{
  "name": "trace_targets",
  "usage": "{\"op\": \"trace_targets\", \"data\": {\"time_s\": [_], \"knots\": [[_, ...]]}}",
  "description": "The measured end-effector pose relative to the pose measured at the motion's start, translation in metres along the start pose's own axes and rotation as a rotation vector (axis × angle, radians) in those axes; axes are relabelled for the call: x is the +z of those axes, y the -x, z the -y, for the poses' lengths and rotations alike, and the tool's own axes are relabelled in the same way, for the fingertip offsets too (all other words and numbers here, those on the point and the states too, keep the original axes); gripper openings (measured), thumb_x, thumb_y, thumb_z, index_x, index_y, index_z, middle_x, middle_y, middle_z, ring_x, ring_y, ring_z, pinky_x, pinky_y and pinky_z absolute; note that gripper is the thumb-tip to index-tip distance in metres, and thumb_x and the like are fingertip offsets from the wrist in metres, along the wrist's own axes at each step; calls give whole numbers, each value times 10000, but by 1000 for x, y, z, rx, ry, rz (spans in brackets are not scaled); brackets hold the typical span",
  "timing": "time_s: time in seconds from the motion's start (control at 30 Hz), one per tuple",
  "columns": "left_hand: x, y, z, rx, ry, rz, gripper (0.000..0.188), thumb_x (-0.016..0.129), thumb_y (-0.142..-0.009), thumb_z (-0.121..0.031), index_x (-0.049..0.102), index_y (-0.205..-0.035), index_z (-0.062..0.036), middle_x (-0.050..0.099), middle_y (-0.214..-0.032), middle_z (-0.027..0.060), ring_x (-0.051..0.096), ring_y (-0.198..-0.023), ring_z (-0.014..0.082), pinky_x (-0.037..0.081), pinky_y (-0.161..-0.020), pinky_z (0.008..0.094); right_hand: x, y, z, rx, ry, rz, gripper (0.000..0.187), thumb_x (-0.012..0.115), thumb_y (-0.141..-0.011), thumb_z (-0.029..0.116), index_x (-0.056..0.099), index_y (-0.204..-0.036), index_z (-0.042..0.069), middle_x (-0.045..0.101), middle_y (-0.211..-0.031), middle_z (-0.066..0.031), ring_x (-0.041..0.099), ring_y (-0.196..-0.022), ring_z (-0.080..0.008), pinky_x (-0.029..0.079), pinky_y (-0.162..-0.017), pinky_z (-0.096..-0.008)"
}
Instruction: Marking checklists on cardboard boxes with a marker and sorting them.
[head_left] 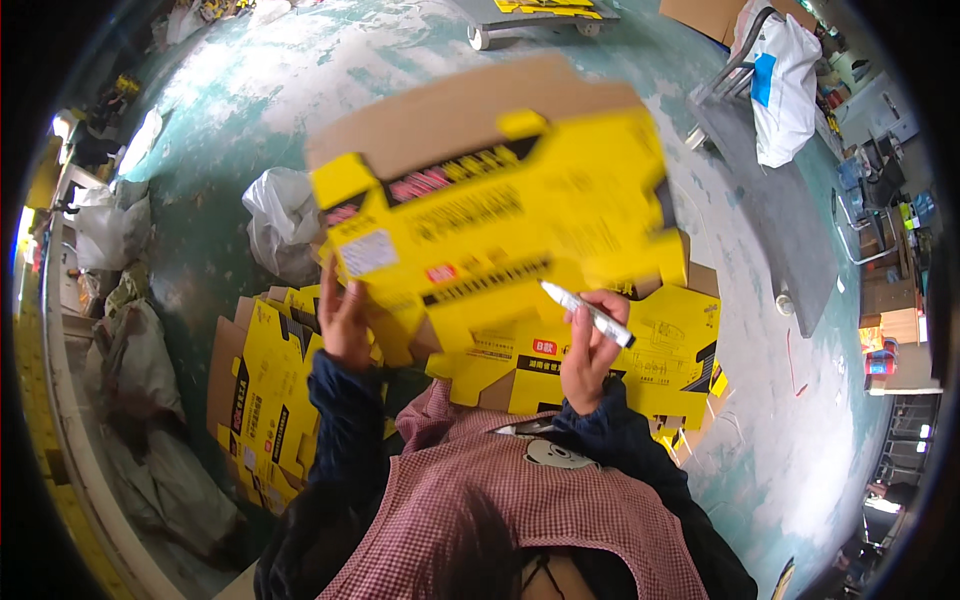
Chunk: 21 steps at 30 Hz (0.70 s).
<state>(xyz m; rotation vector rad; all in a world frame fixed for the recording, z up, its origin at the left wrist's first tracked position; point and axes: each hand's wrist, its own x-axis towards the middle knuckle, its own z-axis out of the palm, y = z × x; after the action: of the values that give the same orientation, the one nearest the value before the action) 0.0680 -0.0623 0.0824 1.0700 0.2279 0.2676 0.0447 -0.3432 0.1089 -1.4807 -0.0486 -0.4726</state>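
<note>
A flat, unfolded yellow cardboard box with black print and a plain brown flap is held up in front of me, slightly blurred. My left hand grips its lower left edge, beside a white label. In my right hand is a white marker pen, its tip pointing up and left at the lower edge of the cardboard. Below, across my lap, lie more yellow flat boxes. Another pile of yellow flat boxes lies at my left, beside my sleeve.
A white plastic bag sits on the green, worn floor beyond the left pile. Sacks line the left side. To the right stands a grey trolley with a white sack on it. Another wheeled platform is at the far side.
</note>
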Motion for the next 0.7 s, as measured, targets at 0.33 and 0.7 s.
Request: {"op": "trace_targets", "data": {"time_s": [0.33,0.7], "knots": [[-137,-109,42,11,43,-347,540,524,-948,-51,372,-1443,-207,665,-1050,51,376,-420,36,270,-365,203,-6,-4,-60,11,245,52,93,560,-933,89,511,-992,36,549,-941,-54,524,-844,-120,435,-751,-255],[-72,-39,116,70,-741,101,346,493,-934,6,548,-1273,-40,654,-1012,42,594,-793,93,479,-717,213,-4,-2,-63,-17,416,59,132,641,-885,129,528,-890,61,574,-705,-38,509,-554,-120,398,-499,-266]]}}
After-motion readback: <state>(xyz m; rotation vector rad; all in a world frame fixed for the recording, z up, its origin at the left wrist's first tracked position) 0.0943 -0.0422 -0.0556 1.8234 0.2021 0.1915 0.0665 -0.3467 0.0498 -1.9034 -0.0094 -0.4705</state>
